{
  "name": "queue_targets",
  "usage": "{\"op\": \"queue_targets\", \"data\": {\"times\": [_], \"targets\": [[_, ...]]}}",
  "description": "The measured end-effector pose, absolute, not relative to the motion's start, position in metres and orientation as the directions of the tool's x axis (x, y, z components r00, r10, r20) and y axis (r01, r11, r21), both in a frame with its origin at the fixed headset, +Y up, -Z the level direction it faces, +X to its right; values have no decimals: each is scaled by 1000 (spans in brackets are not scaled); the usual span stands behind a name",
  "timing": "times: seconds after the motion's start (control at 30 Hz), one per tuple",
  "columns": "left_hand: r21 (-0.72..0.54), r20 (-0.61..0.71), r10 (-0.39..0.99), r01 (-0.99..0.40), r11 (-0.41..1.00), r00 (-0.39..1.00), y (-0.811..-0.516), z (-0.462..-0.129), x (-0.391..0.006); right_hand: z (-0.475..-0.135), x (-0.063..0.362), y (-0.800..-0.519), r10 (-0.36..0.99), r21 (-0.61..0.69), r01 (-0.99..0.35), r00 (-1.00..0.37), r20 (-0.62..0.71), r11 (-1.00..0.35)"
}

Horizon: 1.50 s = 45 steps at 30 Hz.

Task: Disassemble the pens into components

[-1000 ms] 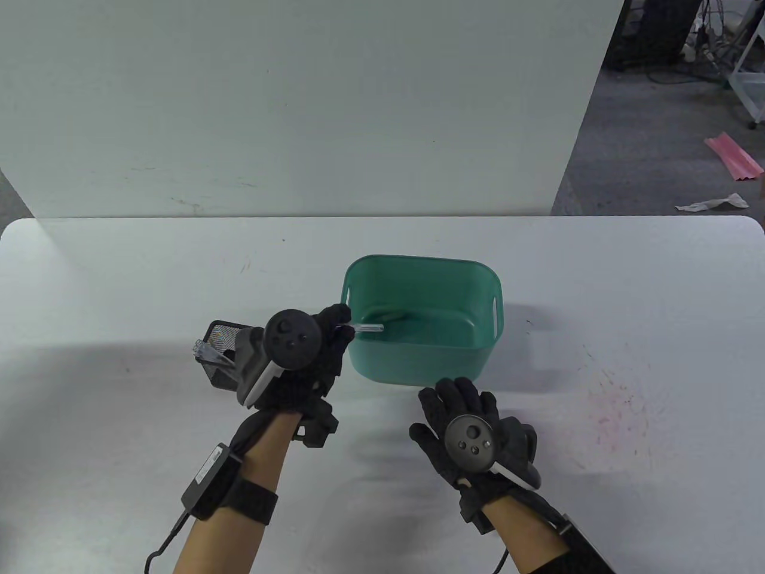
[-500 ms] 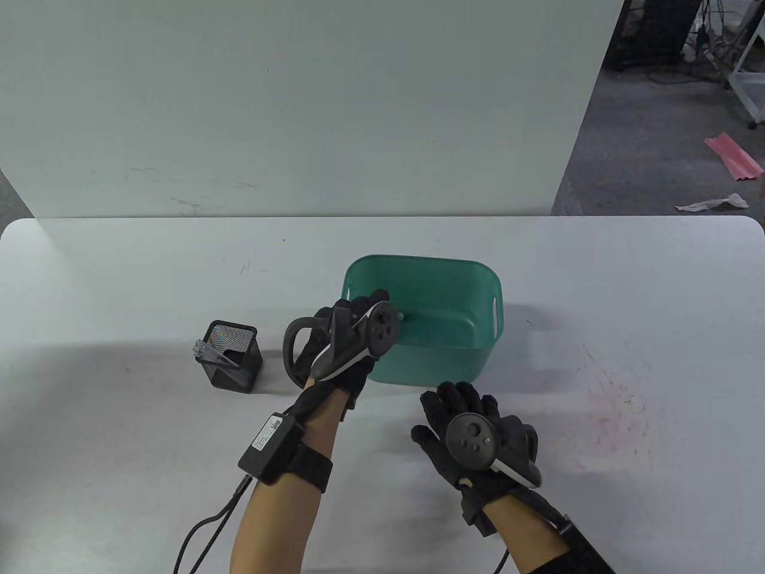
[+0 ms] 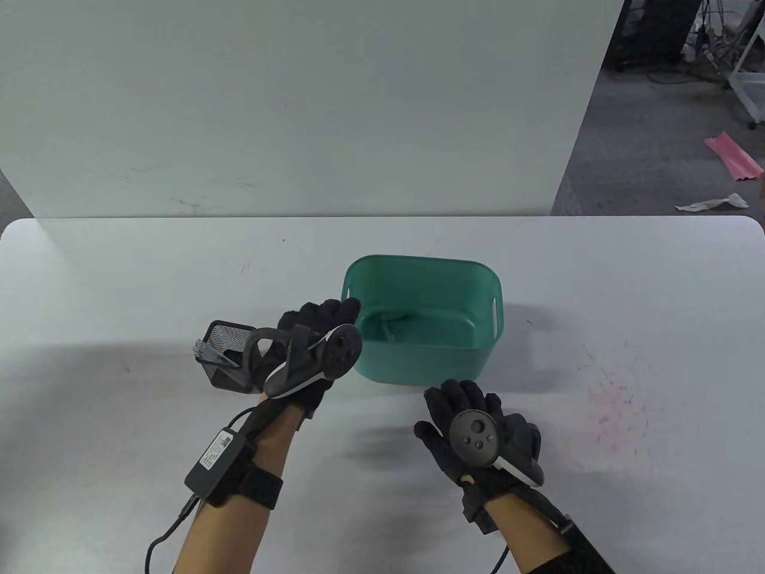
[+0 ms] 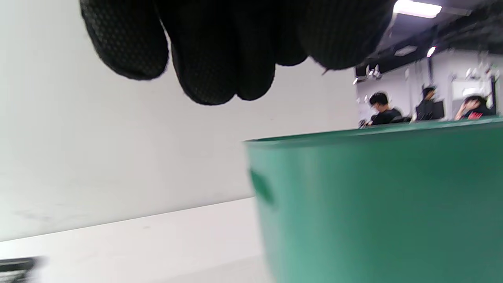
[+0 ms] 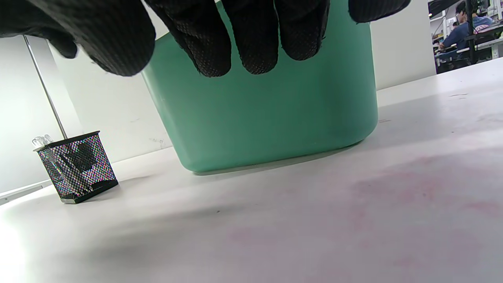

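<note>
Table view is showing the left hand point(image 3: 311, 347) hanging between the black mesh pen holder point(image 3: 230, 356) and the green bin point(image 3: 478, 359), its gloved fingers loosely extended toward the bin's near-left corner and, as far as I can make out, gripping nothing; the left wrist view agrees, with bare fingertips point(image 4: 212, 78) dangling in front of the bin wall point(image 4: 373, 204). Over on the other side the right hand point(image 3: 472, 436) is resting low over the worktop point(image 3: 597, 287) just in front of the bin, fingers relaxed and slightly spread, holding nothing that I can see. Clear pens point(image 3: 206, 351) are standing in the mesh holder, their tops poking up and leaning toward the holder's left side, their long axes roughly upright. Some pale parts point(image 3: 388, 326) are lying on the bin floor, too faint to name. What the coming move seems to turn on is that the holder is sitting just to the left of the left hand, almost touching its tracker in this view, while the right hand is well apart from it across the bin's front, so I judge the left hand is the nearer one for drawing out a fresh pen.
</note>
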<state>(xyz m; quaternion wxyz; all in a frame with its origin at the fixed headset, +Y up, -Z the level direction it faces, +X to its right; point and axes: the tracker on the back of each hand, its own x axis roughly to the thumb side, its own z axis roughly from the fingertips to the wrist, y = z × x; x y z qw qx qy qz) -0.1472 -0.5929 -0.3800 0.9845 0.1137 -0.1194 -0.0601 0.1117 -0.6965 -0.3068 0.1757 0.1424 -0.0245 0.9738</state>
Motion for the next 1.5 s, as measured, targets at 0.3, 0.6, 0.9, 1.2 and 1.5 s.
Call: {"op": "queue_targets", "data": {"times": [0.3,0.6,0.9,1.2,1.5], "targets": [[81,-53,-199,203,976,979,-598,-385,-240,-308,112,-698,337,4,-349,-900,275,-937],[-77,-249,-114,98,992,962,-624,-400,-295,-308,113,-699,347,29,-352,-902,258,-936],[-149,-322,-106,60,987,941,-642,-416,-308,-310,115,-701,371,56,-369,-898,237,-928],[-99,-318,-61,31,995,946,-647,-417,-309,-310,113,-701,382,60,-380,-891,246,-923],[-81,-292,2,-27,996,957,-645,-417,-310,-311,114,-702,388,58,-386,-889,243,-921]]}}
